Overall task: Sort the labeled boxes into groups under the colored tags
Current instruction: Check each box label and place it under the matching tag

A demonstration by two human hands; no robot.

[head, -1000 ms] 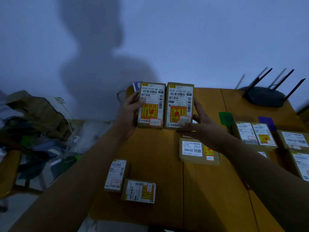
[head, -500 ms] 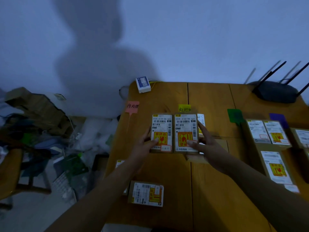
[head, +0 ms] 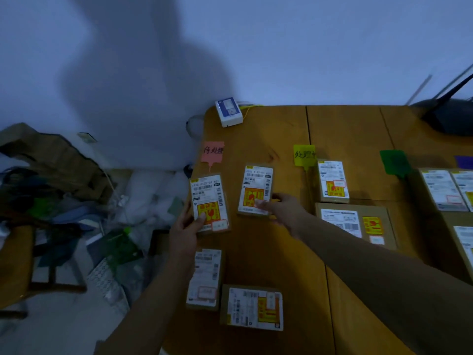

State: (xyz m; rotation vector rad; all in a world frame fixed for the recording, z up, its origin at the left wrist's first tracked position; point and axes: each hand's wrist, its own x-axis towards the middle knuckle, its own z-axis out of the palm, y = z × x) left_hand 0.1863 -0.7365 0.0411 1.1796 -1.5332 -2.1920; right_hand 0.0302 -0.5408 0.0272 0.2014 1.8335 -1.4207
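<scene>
Left hand (head: 184,228) is pinching left box (head: 208,201), right hand (head: 280,210) right box (head: 256,189), below pink tag (head: 213,151); 2 boxes (head: 204,278) at table's (head: 281,257) near edge are apparently awaiting sorting.

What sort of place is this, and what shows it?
Probably a home room or small office: a wooden table with labelled boxes and a router, and bags and clutter heaped on the floor.

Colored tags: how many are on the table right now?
4, in a row: pink tag at the left edge of the table, yellow tag right of it, green tag farther right, purple tag cut by the frame edge; more may lie beyond.
</scene>
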